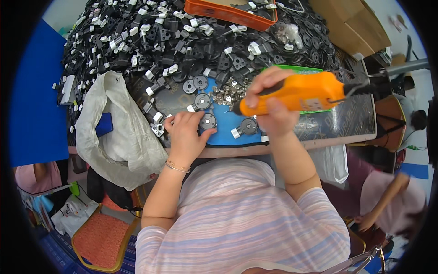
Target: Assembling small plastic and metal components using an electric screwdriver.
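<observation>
Head view: left hand [187,132] has thumb and index pinching the edge of a black round plastic disc [208,121] on the flat blue mat [223,137]. Right hand [276,102] fingers wrap an orange power screwdriver [305,93], bit clear of disc, near loose silvery screws [229,92]. Probably screw-fastening; next calls for bit-to-disc alignment. Heaped black-and-white plastic parts [150,45] crowd the far side.

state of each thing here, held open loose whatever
orange power tool: held in right hand, tip pointing left
round black part: lying flat on blue mat, left hand at it
small metal pieces: loose, piled
white sack: mouth open
orange tray: open, parts inside
</observation>
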The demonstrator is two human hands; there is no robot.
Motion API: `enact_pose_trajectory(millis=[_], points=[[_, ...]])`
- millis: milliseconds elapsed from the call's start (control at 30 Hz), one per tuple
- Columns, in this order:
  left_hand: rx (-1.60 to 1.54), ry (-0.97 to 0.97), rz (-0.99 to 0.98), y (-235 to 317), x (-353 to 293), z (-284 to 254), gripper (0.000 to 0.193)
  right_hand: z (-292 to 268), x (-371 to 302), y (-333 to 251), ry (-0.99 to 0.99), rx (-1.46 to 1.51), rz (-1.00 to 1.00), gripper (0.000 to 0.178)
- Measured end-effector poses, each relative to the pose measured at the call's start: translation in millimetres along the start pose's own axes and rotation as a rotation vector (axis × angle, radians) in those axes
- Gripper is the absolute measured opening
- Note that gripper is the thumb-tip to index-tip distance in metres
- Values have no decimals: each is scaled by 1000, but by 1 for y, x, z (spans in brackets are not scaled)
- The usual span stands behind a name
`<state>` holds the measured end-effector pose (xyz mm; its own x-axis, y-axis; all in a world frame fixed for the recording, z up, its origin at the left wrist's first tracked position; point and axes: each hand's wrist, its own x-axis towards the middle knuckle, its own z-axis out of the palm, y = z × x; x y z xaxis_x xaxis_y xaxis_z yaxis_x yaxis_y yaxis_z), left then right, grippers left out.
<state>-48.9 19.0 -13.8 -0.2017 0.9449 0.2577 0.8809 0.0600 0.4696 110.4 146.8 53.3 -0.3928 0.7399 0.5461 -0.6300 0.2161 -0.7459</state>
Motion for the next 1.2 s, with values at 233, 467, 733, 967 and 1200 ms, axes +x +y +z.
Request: enact_pose_trajectory(millis=[233, 467, 733, 967, 1200], points=[[-44, -38, -51, 0, 0, -1, 48, 30, 2, 27, -139, -136, 22, 28], [-85, -54, -57, -4, -1, 3, 48, 37, -1, 30, -169, -133, 146, 26], [-178, -11, 25, -8, 2, 7, 46, 29, 7, 31, -355, -62, 196, 28], [-161, -2, 25, 0, 0, 5, 44, -14, 26, -15, -142, 158, -25, 27], [-231, -33, 64, 15, -1, 18, 47, -85, 0, -31, 284, -215, -118, 21]])
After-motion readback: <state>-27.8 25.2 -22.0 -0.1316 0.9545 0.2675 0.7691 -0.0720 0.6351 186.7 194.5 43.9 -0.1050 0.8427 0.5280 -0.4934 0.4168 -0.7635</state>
